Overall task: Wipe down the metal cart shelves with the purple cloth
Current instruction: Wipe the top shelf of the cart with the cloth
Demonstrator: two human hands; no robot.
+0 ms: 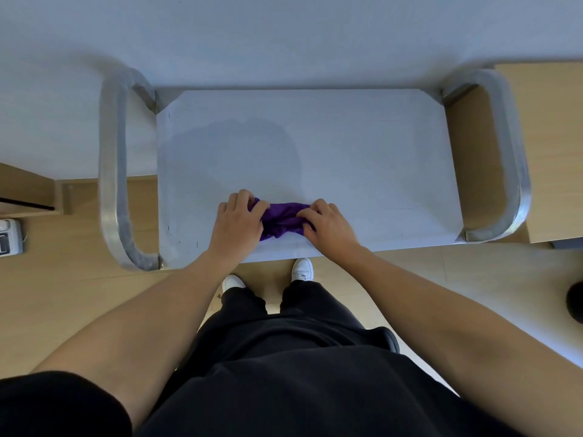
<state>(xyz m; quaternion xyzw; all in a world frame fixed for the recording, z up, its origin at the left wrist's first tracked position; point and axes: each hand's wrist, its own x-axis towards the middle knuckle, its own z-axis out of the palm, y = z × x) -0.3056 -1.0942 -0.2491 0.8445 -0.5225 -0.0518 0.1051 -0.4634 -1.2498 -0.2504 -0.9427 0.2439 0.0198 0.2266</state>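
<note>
The metal cart's top shelf [347, 146] fills the middle of the head view, a flat grey sheet with a curved tube handle at each end. A bunched purple cloth [281, 218] lies on the shelf close to its near edge. My left hand [236, 220] grips the cloth's left end, fingers curled over it. My right hand [328, 225] pinches the cloth's right end. Both hands rest on the shelf, with the cloth gathered between them. Lower shelves are hidden under the top one.
The left handle [110, 171] and the right handle [511, 159] stand out past the shelf ends. A white wall runs behind the cart. A wooden cabinet [549, 146] is at the right, a wooden unit [25, 190] at the left. My white shoes [302, 269] stand at the cart's near edge.
</note>
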